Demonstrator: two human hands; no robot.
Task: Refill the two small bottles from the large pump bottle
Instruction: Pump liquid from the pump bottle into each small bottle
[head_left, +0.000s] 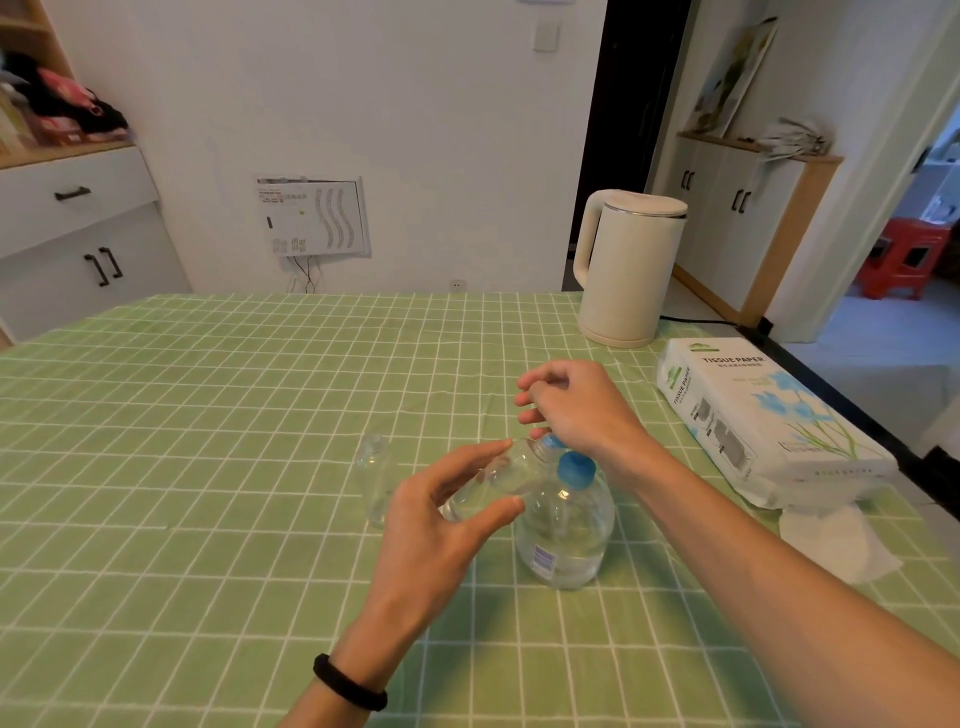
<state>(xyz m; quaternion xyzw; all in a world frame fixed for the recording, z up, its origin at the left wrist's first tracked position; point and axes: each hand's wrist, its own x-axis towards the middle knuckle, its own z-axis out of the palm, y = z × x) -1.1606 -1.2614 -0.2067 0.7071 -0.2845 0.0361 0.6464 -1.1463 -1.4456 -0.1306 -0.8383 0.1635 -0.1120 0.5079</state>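
Large clear plastic pump bottle with blue top (563, 535) stands mid-table on green checked cloth (208, 415). Left hand (441, 514) grips tilted small clear bottle (493, 475) at the pump. Right hand (571, 410) curled over pump, grip unclear. Second small clear bottle (375, 483) upright, apart to the left. Probably filling the first; second still to do.

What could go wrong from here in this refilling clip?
1. The left hand holds a small bottle tilted nearly sideways, with the right hand at its blue cap. Anything inside may spill onto the tablecloth once it is opened.
2. The other small bottle stands close beside the left hand and could be knocked over.
3. The large bottle stands close against both hands and is easily bumped.
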